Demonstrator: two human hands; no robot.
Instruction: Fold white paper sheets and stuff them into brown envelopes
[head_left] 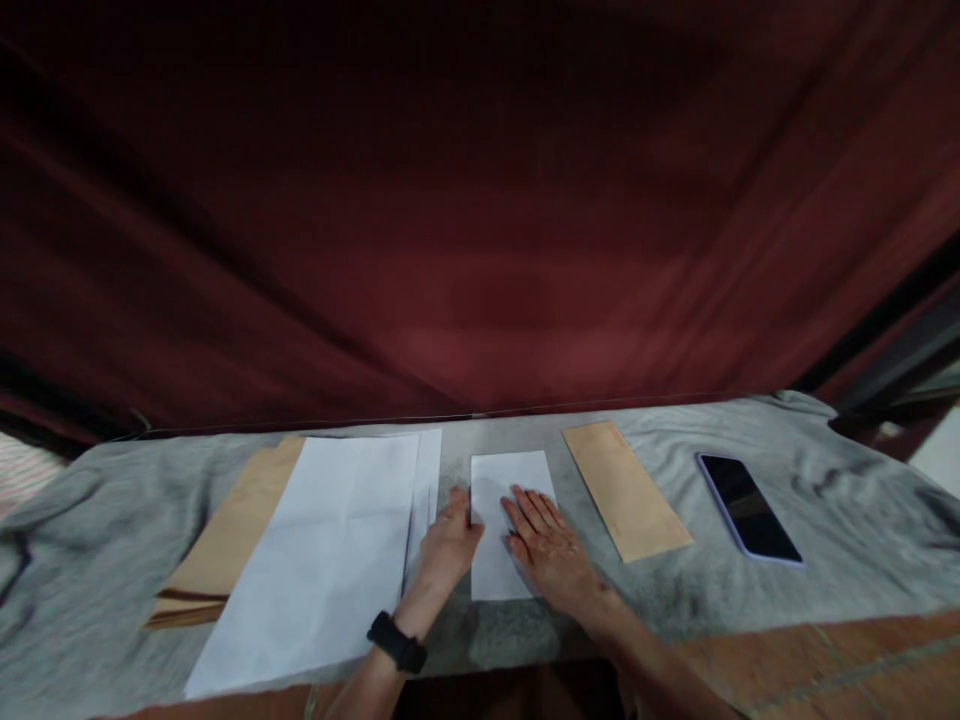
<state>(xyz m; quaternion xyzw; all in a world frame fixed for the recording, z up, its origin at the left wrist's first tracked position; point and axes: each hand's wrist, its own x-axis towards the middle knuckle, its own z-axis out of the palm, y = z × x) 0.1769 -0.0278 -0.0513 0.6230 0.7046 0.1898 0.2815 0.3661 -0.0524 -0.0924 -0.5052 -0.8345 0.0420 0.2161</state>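
Pressing flat, fingers together, the right hand and left hand are laid on a folded paper; envelope unfilled at right.

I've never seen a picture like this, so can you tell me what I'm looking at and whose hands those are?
The camera sits on a person's head and looks down, so you see what that person sees. The two bare arms coming from the bottom are the person's own.

The left hand, with a black watch on its wrist, rests at the left edge of a folded white paper. The right hand lies flat on top of that paper, pressing it. Neither hand is lifting anything.

Everything lies on a grey cloth. To the left is a stack of bigger white sheets over some brown envelopes. To the right lie one brown envelope and a dark phone. Behind hangs a red curtain.
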